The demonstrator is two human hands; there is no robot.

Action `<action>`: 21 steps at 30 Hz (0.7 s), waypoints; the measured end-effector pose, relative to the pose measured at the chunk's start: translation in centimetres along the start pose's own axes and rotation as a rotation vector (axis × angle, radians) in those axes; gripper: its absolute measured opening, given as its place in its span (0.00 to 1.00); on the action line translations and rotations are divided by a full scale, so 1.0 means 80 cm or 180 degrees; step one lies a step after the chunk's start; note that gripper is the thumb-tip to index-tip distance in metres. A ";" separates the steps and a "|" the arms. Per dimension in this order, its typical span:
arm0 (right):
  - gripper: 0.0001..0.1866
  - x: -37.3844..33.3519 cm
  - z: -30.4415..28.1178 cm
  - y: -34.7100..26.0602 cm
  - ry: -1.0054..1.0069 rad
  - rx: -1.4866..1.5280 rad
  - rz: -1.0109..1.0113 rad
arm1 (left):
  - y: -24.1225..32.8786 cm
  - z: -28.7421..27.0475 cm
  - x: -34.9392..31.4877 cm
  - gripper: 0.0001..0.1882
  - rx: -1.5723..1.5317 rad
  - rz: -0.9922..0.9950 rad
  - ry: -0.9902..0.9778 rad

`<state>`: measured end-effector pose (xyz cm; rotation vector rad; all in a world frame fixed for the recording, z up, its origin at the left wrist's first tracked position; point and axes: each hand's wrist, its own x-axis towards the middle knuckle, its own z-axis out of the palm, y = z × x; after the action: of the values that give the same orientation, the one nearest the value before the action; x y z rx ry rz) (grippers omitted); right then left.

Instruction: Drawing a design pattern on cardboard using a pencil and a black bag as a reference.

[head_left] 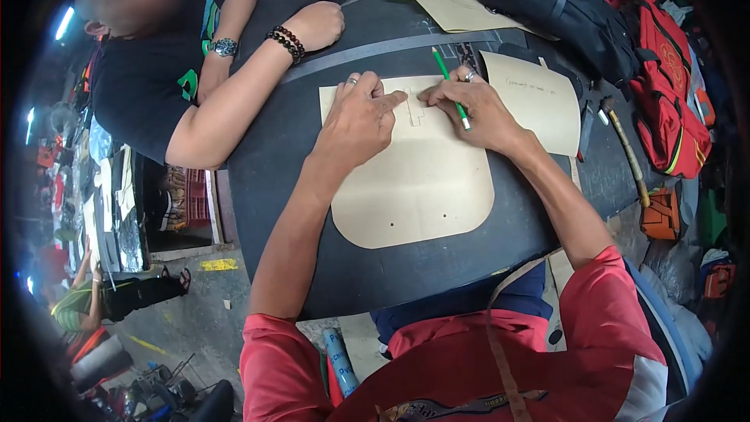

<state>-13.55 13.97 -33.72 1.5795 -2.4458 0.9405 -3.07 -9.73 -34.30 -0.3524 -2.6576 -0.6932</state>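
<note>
A cream card sheet (414, 180) with rounded near corners and two small holes lies on the dark table. Near its far edge is a thin drawn stepped outline (415, 109). My left hand (358, 119) rests on the card left of that outline, fingers bent, thumb and forefinger together at the lines; anything between them is hidden. Across the outline, my right hand (476, 113) has a green pencil (447, 82) tucked between its fingers, white end toward me. Its forefinger and thumb come down on the card beside the lines.
A long metal ruler (351, 55) lies beyond the card. A second card (539, 105) with handwriting is at right, near a wooden-handled tool (625, 144), a black bag (555, 12) and a red bag (664, 78). Another person's forearm (242, 98) leans on the table at left.
</note>
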 end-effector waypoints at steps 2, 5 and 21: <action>0.05 0.002 0.000 0.000 0.0007 -0.0065 -0.0090 | -0.001 -0.003 0.001 0.18 0.0055 0.0002 -0.0044; 0.17 -0.001 -0.012 -0.001 -0.0164 -0.0112 -0.0003 | 0.005 -0.004 0.006 0.19 0.0173 0.0070 -0.0118; 0.11 -0.166 -0.299 0.212 0.4131 -0.1631 0.2354 | 0.045 -0.011 0.016 0.15 0.0131 0.0066 -0.0219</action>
<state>-27.81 42.04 -27.09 -0.2190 -1.8787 0.8347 -2.78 -6.98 -31.56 -0.3987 -2.7246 -0.6301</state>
